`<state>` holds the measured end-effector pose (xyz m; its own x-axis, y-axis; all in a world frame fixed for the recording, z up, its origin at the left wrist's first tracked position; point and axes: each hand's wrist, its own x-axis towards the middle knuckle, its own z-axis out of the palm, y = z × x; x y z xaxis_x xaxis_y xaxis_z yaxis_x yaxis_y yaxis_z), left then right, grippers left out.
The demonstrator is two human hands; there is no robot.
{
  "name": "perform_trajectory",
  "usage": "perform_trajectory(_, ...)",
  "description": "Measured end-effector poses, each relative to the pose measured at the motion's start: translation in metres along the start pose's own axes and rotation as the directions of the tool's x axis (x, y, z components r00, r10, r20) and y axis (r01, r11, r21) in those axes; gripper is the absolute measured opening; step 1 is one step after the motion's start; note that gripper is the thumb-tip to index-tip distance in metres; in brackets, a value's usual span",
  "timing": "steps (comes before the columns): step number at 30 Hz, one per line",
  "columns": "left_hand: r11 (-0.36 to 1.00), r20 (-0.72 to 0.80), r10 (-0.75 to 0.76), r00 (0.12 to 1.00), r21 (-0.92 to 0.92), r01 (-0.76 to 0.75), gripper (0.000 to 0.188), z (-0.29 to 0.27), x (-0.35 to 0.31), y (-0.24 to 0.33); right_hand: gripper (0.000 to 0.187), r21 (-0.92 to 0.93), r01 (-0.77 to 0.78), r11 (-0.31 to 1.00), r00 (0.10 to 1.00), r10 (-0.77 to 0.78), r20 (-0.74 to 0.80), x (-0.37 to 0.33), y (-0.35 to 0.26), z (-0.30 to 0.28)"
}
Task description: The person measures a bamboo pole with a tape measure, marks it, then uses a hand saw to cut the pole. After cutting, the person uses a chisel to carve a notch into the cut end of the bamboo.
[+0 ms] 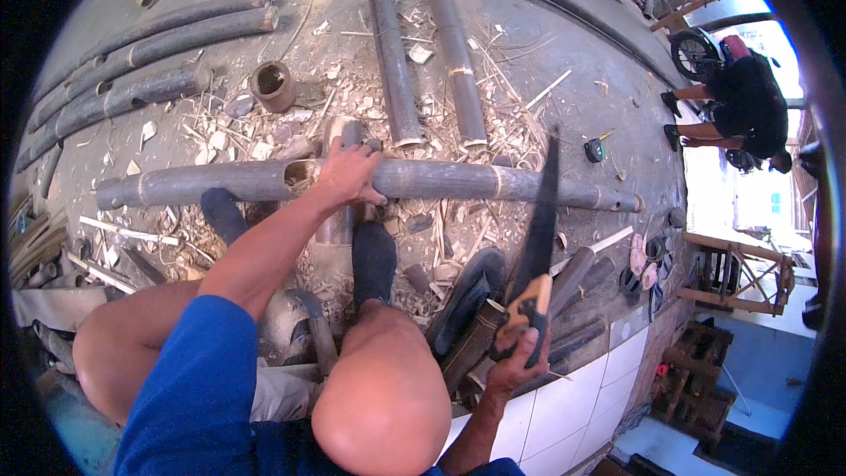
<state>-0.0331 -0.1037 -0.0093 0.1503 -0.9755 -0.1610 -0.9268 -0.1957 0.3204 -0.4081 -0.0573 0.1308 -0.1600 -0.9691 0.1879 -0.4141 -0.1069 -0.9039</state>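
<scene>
A long dark bamboo pole [436, 180] lies crosswise in front of me, with an open notch cut in its upper side near the left. My left hand [351, 174] grips the pole just right of that notch, fingers curled over the top. A short bamboo piece [333, 227] supports it from underneath. My right hand [520, 366] is closed around the orange-and-black handle of a hand saw [539, 229], at the lower right. The saw's blade points up and away, and its far part passes in front of the pole's right portion; contact cannot be made out.
Wood chips surround the pole. Two bamboo lengths [395, 70] lie beyond it, beside a short bamboo ring [273, 86]. Several poles [159, 53] lie at far left. A tape measure [595, 151] and sandals [648, 264] are rightward. Another person [749, 106] stands far right near a motorbike.
</scene>
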Motion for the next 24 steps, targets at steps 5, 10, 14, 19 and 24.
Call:
perform_trajectory(5, 0.998, -0.066, 0.037, 0.997, 0.055, -0.033, 0.087, -0.014, -0.044, -0.049, 0.046, -0.122, -0.161, 0.979, 0.973, 0.136, -0.188, -0.003, 0.044, -0.066)
perform_trajectory(10, 1.000, -0.055, -0.014, 0.998, 0.017, 0.015, 0.094, -0.012, -0.096, -0.103, 0.047, 0.123, -0.212, 0.969, 0.937, 0.238, -0.255, 0.011, 0.090, -0.094)
perform_trajectory(14, 0.997, -0.019, -0.050, 0.999, -0.063, 0.049, 0.092, -0.014, -0.115, -0.117, 0.050, -0.115, -0.224, 0.968, 0.931, 0.178, -0.318, 0.013, 0.111, -0.095)
perform_trajectory(19, 0.965, -0.010, -0.256, 0.967, 0.059, 0.257, 0.096, -0.016, -0.124, -0.093, 0.063, -0.692, -0.061, 0.719, 0.990, -0.047, -0.136, -0.017, 0.116, -0.089)
perform_trajectory(24, 0.951, -0.041, -0.306, 0.951, 0.016, 0.307, 0.096, -0.005, -0.123, -0.091, 0.077, -0.806, -0.005, 0.592, 0.986, 0.137, 0.094, -0.046, 0.106, -0.091)
